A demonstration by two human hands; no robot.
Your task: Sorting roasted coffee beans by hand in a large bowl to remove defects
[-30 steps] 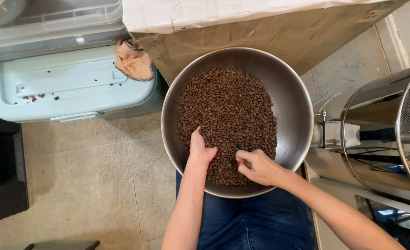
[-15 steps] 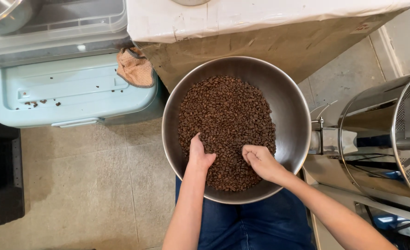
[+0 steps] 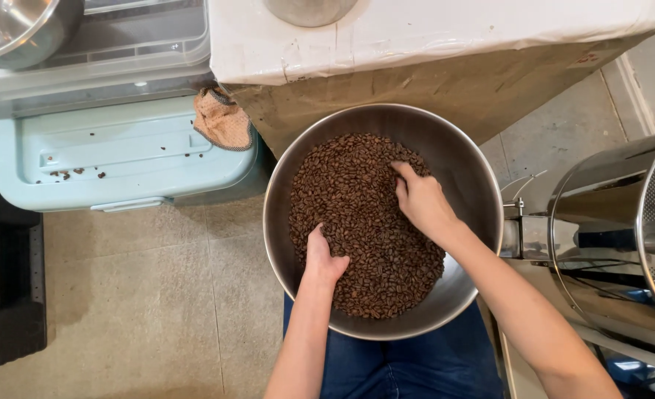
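Observation:
A large steel bowl (image 3: 469, 166) rests on my lap, filled with dark roasted coffee beans (image 3: 357, 214). My left hand (image 3: 321, 258) lies on the near left part of the bean heap, fingers curled down into the beans. My right hand (image 3: 421, 201) reaches further in, fingers spread and dug into the beans near the middle right of the heap. Neither hand lifts anything clear of the pile.
A pale blue plastic bin lid (image 3: 120, 159) with a few stray beans sits at the left, an orange cloth (image 3: 222, 120) on its corner. A paper-wrapped box (image 3: 431, 44) stands beyond the bowl. A steel drum machine (image 3: 615, 236) is at the right. Another steel bowl (image 3: 13, 29) is top left.
My right hand has moved from the near right of the heap up toward its far middle. My left hand stays in about the same spot.

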